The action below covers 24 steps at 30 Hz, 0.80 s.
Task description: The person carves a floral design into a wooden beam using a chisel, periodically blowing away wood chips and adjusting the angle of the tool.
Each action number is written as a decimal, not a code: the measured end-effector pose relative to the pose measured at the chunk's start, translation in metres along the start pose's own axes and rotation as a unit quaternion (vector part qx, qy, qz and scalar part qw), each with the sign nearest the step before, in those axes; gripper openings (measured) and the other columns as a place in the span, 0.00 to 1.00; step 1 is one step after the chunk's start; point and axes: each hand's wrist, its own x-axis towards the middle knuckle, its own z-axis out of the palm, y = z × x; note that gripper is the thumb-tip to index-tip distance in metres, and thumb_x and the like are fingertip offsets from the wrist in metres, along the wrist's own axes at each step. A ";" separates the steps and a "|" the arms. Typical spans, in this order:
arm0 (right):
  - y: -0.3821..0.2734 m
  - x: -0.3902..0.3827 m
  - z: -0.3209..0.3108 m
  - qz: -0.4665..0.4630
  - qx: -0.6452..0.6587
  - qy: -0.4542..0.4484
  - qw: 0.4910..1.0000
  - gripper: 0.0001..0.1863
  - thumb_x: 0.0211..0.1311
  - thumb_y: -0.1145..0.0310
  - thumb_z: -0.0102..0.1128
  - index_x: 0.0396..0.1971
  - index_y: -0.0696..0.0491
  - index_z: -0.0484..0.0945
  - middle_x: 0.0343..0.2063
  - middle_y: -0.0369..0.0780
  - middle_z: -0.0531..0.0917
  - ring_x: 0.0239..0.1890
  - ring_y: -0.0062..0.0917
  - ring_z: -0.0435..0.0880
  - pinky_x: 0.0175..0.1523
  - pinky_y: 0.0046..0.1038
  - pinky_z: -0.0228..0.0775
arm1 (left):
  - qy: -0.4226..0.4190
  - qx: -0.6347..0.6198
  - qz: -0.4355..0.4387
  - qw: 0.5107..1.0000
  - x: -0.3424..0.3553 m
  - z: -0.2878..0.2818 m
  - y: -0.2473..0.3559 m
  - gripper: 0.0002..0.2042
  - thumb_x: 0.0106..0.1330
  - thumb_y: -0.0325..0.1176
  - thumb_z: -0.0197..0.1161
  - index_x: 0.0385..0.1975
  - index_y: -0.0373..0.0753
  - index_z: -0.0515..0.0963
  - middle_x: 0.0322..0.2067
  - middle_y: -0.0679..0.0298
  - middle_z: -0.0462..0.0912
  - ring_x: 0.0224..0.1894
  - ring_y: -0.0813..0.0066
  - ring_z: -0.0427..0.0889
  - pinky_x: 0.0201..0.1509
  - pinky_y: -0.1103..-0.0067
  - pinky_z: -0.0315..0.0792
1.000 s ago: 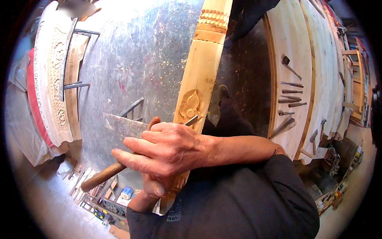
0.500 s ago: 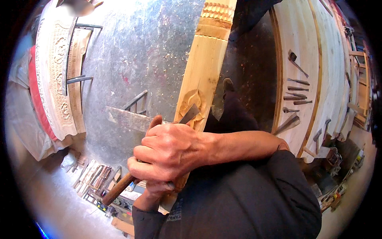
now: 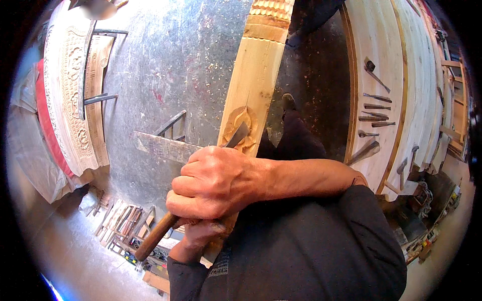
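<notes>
My right hand (image 3: 213, 183) is wrapped round a chisel (image 3: 156, 235), its wooden handle sticking out toward the lower left. The flat metal blade (image 3: 238, 134) emerges beyond the fist and rests on a carved rounded motif in a long pale wooden board (image 3: 255, 75). Beneath the right hand, my left hand (image 3: 200, 235) lies close to the handle and the board's near end. Most of its fingers are hidden. Rows of scalloped carving (image 3: 271, 9) cross the board's far end.
Several carving tools (image 3: 377, 107) and a hammer (image 3: 401, 168) lie on pale planks (image 3: 374, 30) at right. Carved panels (image 3: 75, 100) stand at left by a metal stand. More tools (image 3: 120, 220) sit at lower left. Wood chips dot the dark floor (image 3: 165, 60).
My right hand and the chisel have shifted slightly, the blade now higher in the view over the carved motif. A fingertip that showed beyond the right fist is hidden now.
</notes>
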 end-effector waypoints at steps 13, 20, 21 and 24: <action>0.004 -0.001 -0.003 -0.013 0.009 -0.007 1.000 0.15 0.57 0.58 0.69 0.27 0.50 0.72 0.21 0.33 0.69 0.21 0.24 0.79 0.24 0.31 0.73 | 0.017 -0.002 -0.003 1.000 -0.005 0.001 -0.007 0.36 0.68 0.45 0.57 0.75 0.47 0.55 0.73 0.59 0.64 0.80 0.68 0.61 0.82 0.66 0.62; 0.005 0.000 -0.009 -0.019 0.020 -0.001 1.000 0.15 0.58 0.58 0.69 0.27 0.49 0.73 0.21 0.33 0.70 0.21 0.24 0.79 0.24 0.30 0.72 | 0.027 0.002 -0.015 1.000 -0.011 0.003 -0.007 0.36 0.66 0.41 0.60 0.74 0.48 0.56 0.73 0.60 0.64 0.80 0.68 0.60 0.82 0.65 0.61; 0.004 0.000 -0.008 -0.016 0.025 0.001 1.000 0.15 0.58 0.58 0.69 0.27 0.49 0.72 0.21 0.33 0.70 0.21 0.24 0.79 0.24 0.30 0.72 | 0.028 0.002 -0.016 0.999 -0.012 0.003 -0.007 0.36 0.66 0.41 0.60 0.74 0.48 0.56 0.73 0.60 0.64 0.80 0.68 0.60 0.83 0.65 0.61; 0.002 0.000 -0.006 -0.014 0.038 0.003 0.999 0.15 0.58 0.58 0.70 0.26 0.49 0.72 0.21 0.33 0.69 0.21 0.24 0.79 0.24 0.30 0.71 | 0.034 0.003 -0.013 0.999 -0.015 0.003 -0.008 0.36 0.65 0.39 0.61 0.74 0.48 0.56 0.73 0.60 0.64 0.81 0.68 0.60 0.83 0.65 0.61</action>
